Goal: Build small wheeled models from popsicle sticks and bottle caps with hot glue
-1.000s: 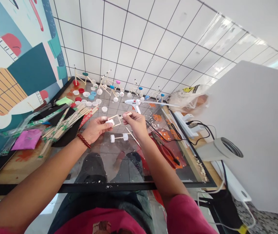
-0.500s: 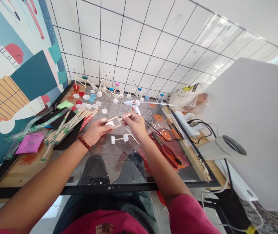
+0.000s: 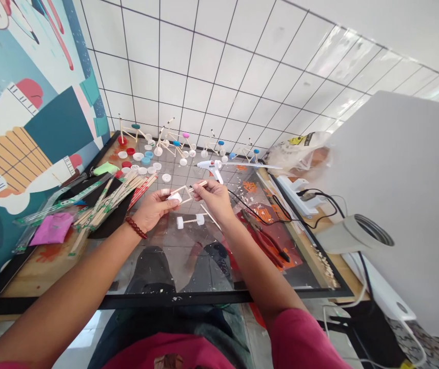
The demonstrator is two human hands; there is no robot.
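Note:
My left hand (image 3: 154, 209), with a beaded bracelet on the wrist, pinches a small frame of wooden sticks (image 3: 187, 193) by the white bottle cap (image 3: 175, 198) at its near end. From the other side my right hand (image 3: 212, 197) is closed on a short wooden stick (image 3: 201, 183) with a dark tip, held at the frame's right end. Whether the stick touches the frame I cannot tell. Below the hands lie two white caps joined by a stick (image 3: 191, 221). A loose stick (image 3: 211, 216) lies under my right hand. Behind it stands a white hot glue gun (image 3: 212, 166).
Several stick-and-cap models (image 3: 177, 141) stand along the tiled wall. Loose bottle caps (image 3: 145, 161) and a pile of chopsticks (image 3: 106, 200) lie at left. Red-handled pliers (image 3: 265, 238), the gun's black cable (image 3: 258, 217) and a power strip (image 3: 298, 195) are at right.
The stick in my right hand has shifted slightly against the frame's right end. The frame has turned a little in my left hand. The whole view has moved slightly.

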